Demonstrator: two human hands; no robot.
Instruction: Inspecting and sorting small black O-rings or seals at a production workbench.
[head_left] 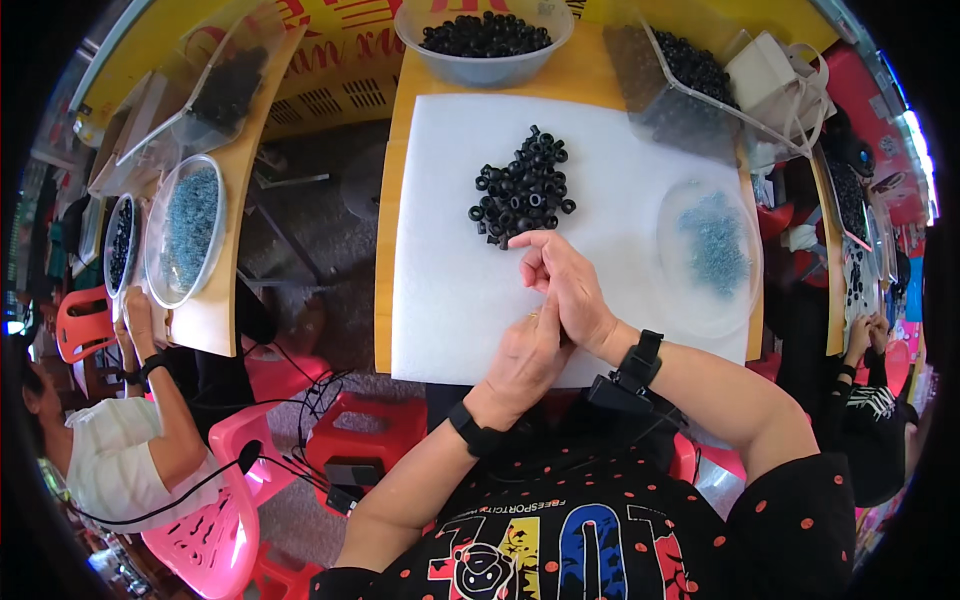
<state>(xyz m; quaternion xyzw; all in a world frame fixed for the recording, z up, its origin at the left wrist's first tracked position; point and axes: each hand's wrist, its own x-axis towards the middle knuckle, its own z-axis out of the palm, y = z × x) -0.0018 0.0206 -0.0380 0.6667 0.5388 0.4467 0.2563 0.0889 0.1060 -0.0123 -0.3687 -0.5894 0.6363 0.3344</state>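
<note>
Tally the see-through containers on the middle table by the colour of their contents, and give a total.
Holding black beads: 2 (round bowl, rectangular bin)
Holding pale blue pieces: 1 (round dish)
Total: 3

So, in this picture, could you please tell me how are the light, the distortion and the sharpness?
Head view: fisheye bending bows the edges of the white mat, and the corners are black; the bright strip at the right rim is blown out; the floor left of the table looks dim; the black beads look fairly sharp, with small highlights.
</note>
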